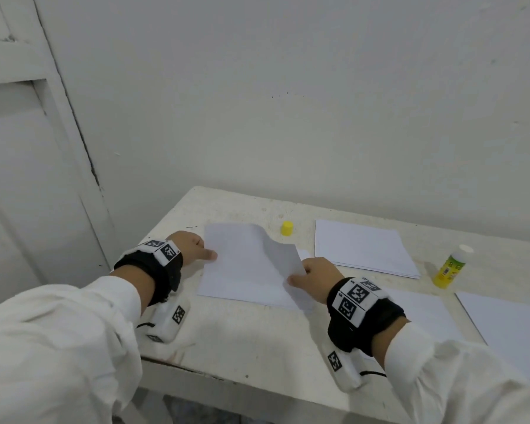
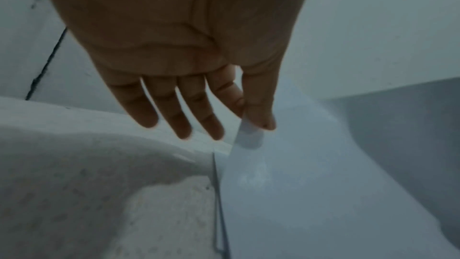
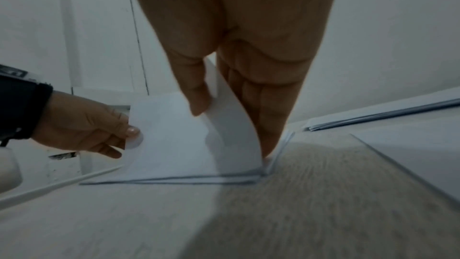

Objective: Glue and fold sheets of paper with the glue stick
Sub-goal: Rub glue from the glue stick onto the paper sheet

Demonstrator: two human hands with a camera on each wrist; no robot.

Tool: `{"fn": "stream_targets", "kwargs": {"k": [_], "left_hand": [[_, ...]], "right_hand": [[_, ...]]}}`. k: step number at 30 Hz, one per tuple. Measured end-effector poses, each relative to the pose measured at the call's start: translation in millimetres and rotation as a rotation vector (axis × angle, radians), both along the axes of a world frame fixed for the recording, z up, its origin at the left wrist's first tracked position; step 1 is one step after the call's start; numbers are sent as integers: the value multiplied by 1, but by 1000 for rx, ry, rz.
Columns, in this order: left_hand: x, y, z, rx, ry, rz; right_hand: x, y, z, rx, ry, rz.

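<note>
Right hand pinches the top sheet at its near right corner, thumb over, fingers under, corner curled up off the bench. Left hand pinches the same sheet's left edge, other fingers spread. Glue stick stands uncapped well right of the right hand, yellow cap beyond the sheet

Both hands pinch the sheet: left hand, right hand lifting its edge.
</note>
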State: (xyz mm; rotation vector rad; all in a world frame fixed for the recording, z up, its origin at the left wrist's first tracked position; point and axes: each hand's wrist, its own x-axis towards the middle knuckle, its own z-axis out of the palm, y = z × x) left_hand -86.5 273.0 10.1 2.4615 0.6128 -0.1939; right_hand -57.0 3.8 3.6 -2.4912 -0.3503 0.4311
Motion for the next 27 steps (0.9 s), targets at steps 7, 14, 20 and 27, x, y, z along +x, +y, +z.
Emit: {"fn": "stream_targets", "kwargs": {"k": [7, 14, 20, 27], "left_hand": [[-12, -10, -13, -162, 59, -15], [-20, -24, -1, 11, 203, -34], [-19, -19, -3, -235, 88, 132], [-24, -50, 12, -416, -9, 100]], "right_hand": [[8, 8, 1, -89, 75, -136], [12, 11, 4, -100, 143, -219], [10, 9, 14, 68, 321, -291], [8, -34, 22, 203, 243, -278]]}}
